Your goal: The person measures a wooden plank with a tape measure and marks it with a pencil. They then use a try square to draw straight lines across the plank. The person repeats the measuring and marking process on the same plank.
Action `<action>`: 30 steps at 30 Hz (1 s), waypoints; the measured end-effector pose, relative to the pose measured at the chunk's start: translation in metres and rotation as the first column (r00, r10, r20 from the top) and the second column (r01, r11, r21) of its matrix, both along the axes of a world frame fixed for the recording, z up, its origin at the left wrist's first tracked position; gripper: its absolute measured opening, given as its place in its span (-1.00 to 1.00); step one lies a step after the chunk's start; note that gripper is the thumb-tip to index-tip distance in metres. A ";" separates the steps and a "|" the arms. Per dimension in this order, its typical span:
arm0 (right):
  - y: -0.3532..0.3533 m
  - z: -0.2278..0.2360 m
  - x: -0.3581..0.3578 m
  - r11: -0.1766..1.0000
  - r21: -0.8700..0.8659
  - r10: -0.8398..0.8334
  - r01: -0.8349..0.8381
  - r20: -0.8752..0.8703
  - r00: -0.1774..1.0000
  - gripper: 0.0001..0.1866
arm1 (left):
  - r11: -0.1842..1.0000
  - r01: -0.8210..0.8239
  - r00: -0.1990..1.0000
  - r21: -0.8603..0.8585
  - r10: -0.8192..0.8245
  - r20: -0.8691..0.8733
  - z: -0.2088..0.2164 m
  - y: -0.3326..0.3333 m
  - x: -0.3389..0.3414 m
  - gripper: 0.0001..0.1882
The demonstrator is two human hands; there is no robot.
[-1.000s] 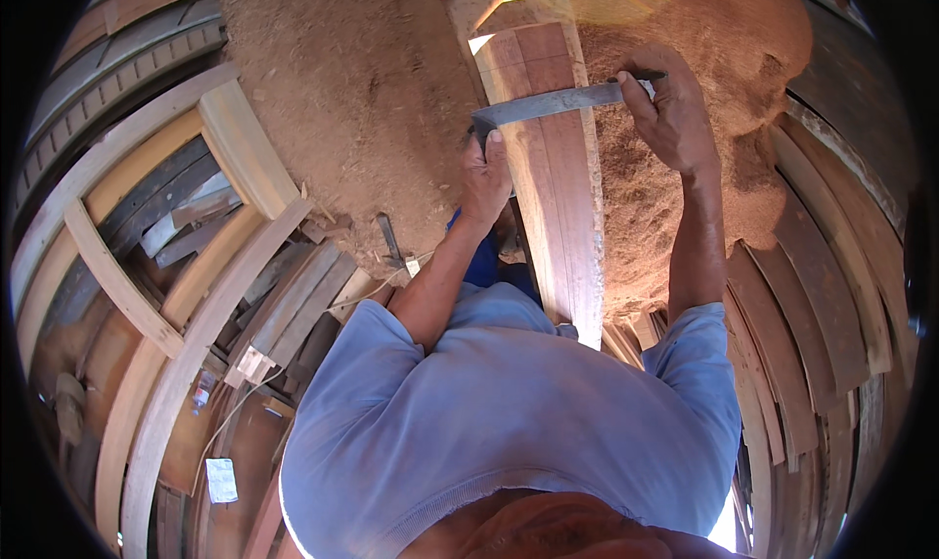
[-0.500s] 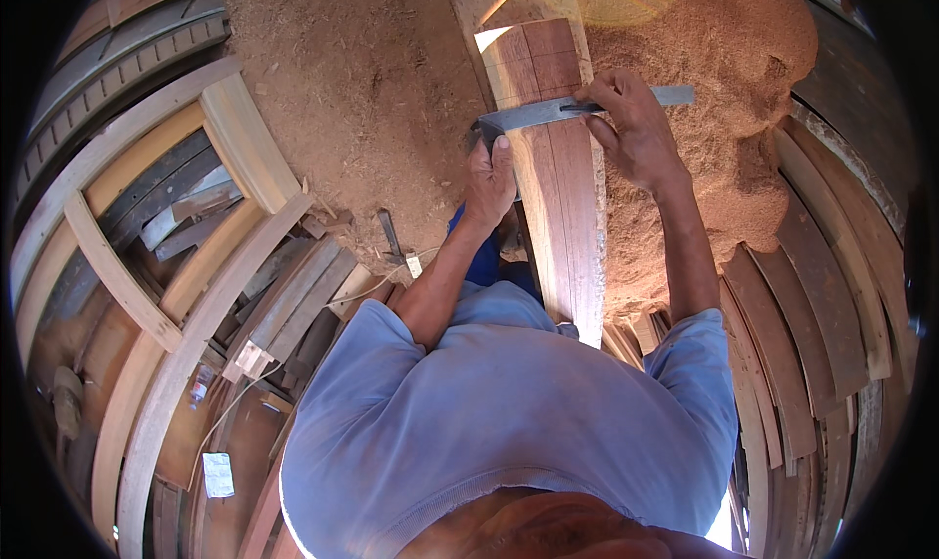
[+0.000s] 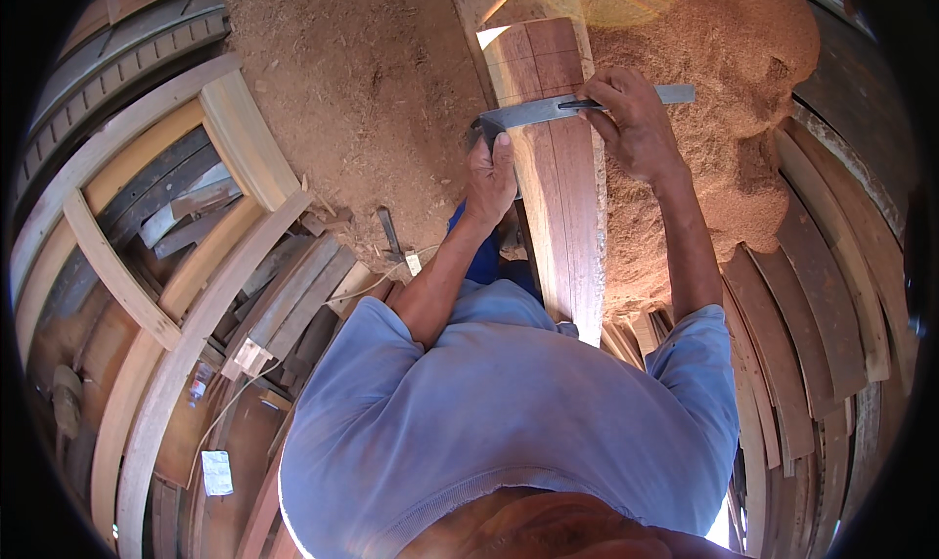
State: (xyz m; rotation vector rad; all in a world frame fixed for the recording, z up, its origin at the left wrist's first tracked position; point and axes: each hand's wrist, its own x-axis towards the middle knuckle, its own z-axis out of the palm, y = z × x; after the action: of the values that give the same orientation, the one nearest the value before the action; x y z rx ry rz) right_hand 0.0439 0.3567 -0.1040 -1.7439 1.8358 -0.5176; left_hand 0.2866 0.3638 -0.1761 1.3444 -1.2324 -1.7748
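So, L hand [image 3: 491, 179] grasps the metal square's [image 3: 531, 114] stock at the plank's [image 3: 565, 202] L edge, nr the far end; blade lies across, overhanging the R edge. R hand's [image 3: 634, 127] fingers pinch a thin dark tool [image 3: 577, 104] at the blade, nr that edge, w/ sawdust [image 3: 690, 41] beyond.

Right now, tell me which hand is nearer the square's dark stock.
The left hand, which is holding the dark stock; the right hand is farther right, at the blade.
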 end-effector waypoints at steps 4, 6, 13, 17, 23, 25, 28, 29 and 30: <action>-0.001 0.000 0.000 1.000 0.006 -0.005 0.005 -0.030 1.000 -0.79 | 0.994 0.096 0.995 0.050 -0.097 0.034 -0.001 -0.001 0.007 -0.50; -0.003 0.001 0.000 1.000 0.003 0.003 -0.003 -0.028 1.000 -0.80 | 0.995 0.082 0.997 0.054 -0.082 -0.003 -0.008 0.002 0.009 -0.51; -0.003 -0.001 -0.001 1.000 0.027 0.006 -0.005 -0.026 1.000 -0.78 | 0.995 0.069 0.996 0.067 -0.065 -0.057 -0.009 0.002 0.007 -0.53; -0.005 0.003 0.000 0.999 0.032 0.001 0.000 -0.023 1.000 -0.78 | 0.999 0.034 0.999 0.032 -0.033 -0.032 -0.009 0.002 0.005 -0.56; -0.005 0.005 0.000 0.999 0.050 -0.023 0.022 0.013 1.000 -0.79 | 0.999 -0.024 1.000 -0.038 0.024 0.013 -0.005 0.002 -0.001 -0.61; -0.004 0.006 -0.001 0.996 0.084 -0.028 0.026 0.024 0.999 -0.77 | 0.999 -0.016 1.000 -0.042 0.017 0.013 -0.003 0.001 0.000 -0.61; -0.008 0.018 -0.004 0.997 0.009 -0.083 0.083 0.112 0.990 -0.84 | 0.999 -0.021 0.999 -0.043 0.023 0.030 -0.005 0.002 0.000 -0.61; -0.010 0.028 -0.004 0.988 -0.008 -0.156 0.157 0.068 0.985 -0.84 | 0.999 -0.014 0.999 -0.040 0.015 0.036 -0.006 0.002 0.001 -0.61; -0.012 0.039 -0.003 0.974 -0.028 -0.224 0.225 0.029 0.974 -0.84 | 0.999 -0.011 0.999 -0.038 0.012 0.044 -0.006 0.003 0.001 -0.61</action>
State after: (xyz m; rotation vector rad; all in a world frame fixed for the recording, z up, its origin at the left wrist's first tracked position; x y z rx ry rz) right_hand 0.0411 0.3446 -0.0652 -1.5496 2.0295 -0.6569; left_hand 0.2881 0.3664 -0.1822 1.3731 -1.2731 -1.7139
